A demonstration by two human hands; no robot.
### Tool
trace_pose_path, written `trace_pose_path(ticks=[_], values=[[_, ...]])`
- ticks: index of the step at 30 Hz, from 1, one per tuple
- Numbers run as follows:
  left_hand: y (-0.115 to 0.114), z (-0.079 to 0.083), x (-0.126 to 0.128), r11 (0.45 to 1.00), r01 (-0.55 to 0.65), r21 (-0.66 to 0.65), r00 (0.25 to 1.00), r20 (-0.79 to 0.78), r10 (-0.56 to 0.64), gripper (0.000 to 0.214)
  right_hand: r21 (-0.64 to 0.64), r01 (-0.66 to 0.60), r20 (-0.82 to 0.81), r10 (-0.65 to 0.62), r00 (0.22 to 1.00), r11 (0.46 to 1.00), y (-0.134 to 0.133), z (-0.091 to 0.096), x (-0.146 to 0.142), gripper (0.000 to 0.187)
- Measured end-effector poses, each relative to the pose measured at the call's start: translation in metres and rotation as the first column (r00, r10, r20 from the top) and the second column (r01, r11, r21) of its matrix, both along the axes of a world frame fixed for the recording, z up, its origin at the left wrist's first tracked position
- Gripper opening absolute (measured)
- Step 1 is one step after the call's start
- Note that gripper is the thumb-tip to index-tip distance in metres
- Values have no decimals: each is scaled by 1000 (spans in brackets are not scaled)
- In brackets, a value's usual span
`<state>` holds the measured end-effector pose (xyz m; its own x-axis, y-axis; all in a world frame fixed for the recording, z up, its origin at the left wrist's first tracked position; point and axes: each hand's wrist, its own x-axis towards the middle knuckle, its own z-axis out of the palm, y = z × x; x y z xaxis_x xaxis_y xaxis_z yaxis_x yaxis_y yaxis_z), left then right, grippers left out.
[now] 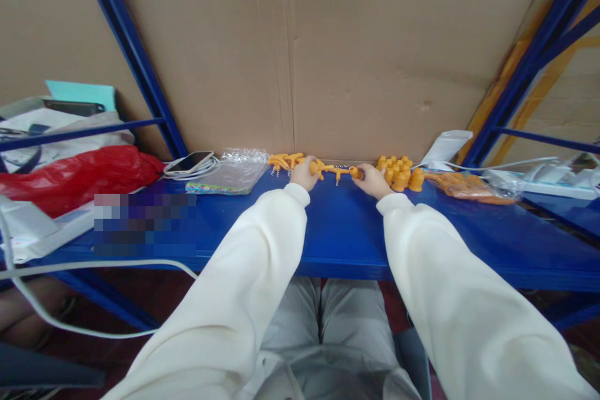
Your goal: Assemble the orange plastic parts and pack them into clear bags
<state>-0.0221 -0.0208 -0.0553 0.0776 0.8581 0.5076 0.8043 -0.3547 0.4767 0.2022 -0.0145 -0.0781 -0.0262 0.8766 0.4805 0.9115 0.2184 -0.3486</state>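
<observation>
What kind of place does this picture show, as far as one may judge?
Probably a workshop or storeroom corner: blue metal shelving serves as a workbench, a large cardboard sheet stands behind it, and small orange pieces are grouped on top.

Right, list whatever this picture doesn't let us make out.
- Head view, left hand: the hand itself hides most of its fingertips, so its grip is unclear.
- Head view, cups: the front ones partly cover those behind; too small to count surely.
- Head view, pixelated patch: the blocks mask what lies there.
- Head view, white cable: cut off by the left edge, so where it leads is unseen.
</observation>
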Motion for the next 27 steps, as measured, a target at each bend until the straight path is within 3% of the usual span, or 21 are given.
trace_pose_path(ticks=[13,18,27], values=[[3,-2,-1,1000,8,3,1000,3,-8,40,-7,36,14,-36,999,999,7,-5,7,23],[4,-4,-2,1000,0,14,1000,5,0,40,80,-7,-5,7,1000,997,10,-7,9,20],[7,-7,-2,1000,-11,10,1000,-15,11,42,97,-66,29,64,998,993,1,0,3,28]])
